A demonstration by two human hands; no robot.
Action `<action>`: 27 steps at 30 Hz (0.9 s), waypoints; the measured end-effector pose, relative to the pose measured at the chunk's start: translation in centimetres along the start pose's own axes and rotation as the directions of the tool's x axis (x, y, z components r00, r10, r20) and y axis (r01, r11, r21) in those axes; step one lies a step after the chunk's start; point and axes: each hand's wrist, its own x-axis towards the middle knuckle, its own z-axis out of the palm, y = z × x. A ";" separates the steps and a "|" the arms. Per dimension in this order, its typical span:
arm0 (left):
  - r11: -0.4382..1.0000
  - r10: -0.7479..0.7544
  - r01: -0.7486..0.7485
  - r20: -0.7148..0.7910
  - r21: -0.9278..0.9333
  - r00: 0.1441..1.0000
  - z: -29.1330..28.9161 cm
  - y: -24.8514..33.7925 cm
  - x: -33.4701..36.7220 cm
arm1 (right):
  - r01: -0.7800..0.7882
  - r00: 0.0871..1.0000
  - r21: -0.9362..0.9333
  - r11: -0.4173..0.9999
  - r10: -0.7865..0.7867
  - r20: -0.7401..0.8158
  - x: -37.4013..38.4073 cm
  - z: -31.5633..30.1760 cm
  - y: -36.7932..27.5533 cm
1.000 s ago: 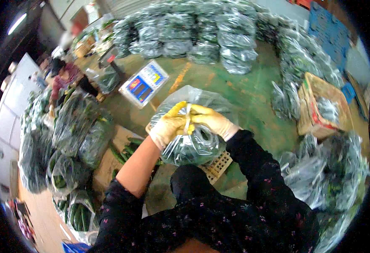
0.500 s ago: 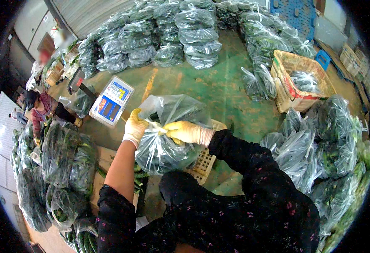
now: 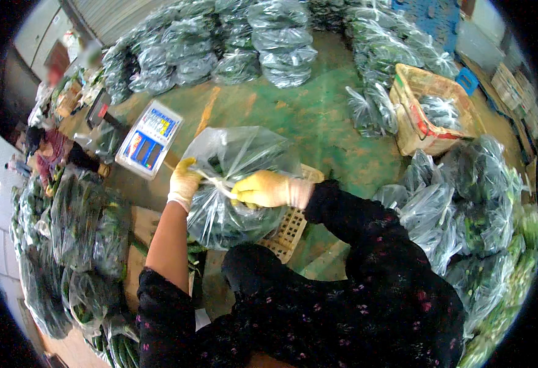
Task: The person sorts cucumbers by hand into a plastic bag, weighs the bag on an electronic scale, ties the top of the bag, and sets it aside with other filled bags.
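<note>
A clear plastic bag (image 3: 232, 221) with dark green produce inside stands before me, its top gathered. My left hand (image 3: 185, 180), in a yellow and white work glove, is closed on a white strip of plastic at the bag's gathered neck. Whether that strip is a separate tie or the bag's own twisted end I cannot tell. My right hand (image 3: 263, 189), gloved alike, pinches the neck from the right, fingers curled and partly hidden. Beneath the bag's right side shows a yellow plastic crate (image 3: 288, 236). Beyond my left hand stands a weighing scale's display (image 3: 149, 141).
Filled clear bags (image 3: 281, 43) are stacked at the back; more bags (image 3: 434, 208) lie at right and others (image 3: 82, 227) at left. A worn crate (image 3: 411, 132) holding a bag stands back right. Another person (image 3: 54, 153) bends at the far left.
The left hand has moved slightly away from the right, and the white strip between them shows longer. The whole view has shifted a little. Both hands keep their grip at the bag's neck.
</note>
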 end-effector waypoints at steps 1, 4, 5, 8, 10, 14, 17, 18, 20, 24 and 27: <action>0.991 -0.001 0.001 -0.005 0.130 1.000 -0.2 -0.2 -0.3 | 0.187 0.970 -0.246 0.951 -0.218 -0.106 0.0 0.6 1.1; 0.948 -0.228 0.215 0.032 0.236 0.973 2.0 3.4 -0.1 | 0.287 0.910 -0.575 0.766 -0.405 -0.085 -2.6 -0.7 3.9; 0.975 -0.115 0.119 -0.030 0.188 0.993 0.5 -0.8 0.5 | 0.346 0.889 -0.551 0.759 -0.453 -0.066 -3.3 -0.5 3.3; 0.844 0.013 -0.059 0.088 0.534 0.996 2.7 0.6 1.9 | 0.209 0.957 -0.283 0.936 -0.255 -0.137 -5.8 -1.6 2.9; 0.889 0.008 -0.034 0.059 0.456 0.998 0.4 -2.5 1.9 | 0.039 0.998 -0.039 0.998 -0.041 -0.041 -4.2 -1.2 1.3; 0.940 -0.311 0.310 -0.019 0.140 0.950 2.7 2.7 0.9 | -0.159 0.987 -0.083 0.984 0.160 0.010 -2.2 -2.5 0.2; 0.940 -0.141 0.149 -0.047 0.308 0.989 2.0 0.2 1.4 | 0.327 0.926 -0.578 0.748 -0.376 0.037 -2.0 -1.7 1.7; 0.936 -0.151 0.155 -0.036 0.317 0.988 1.8 -0.7 2.2 | 0.308 0.928 -0.616 0.725 -0.371 0.028 -2.3 -1.6 1.9; 0.924 -0.174 0.168 -0.014 0.343 0.985 1.5 -1.9 2.7 | 0.270 0.931 -0.682 0.679 -0.366 0.004 -3.9 -0.6 2.2; 0.214 0.119 -0.439 0.423 0.872 0.898 1.5 -1.2 2.7 | 0.226 0.875 -0.614 0.757 -0.434 -0.214 -5.9 0.7 3.1; 0.918 -0.325 0.292 0.087 0.269 0.942 0.9 1.9 0.9 | 0.216 0.890 -0.588 0.779 -0.405 -0.209 -5.5 -0.3 1.6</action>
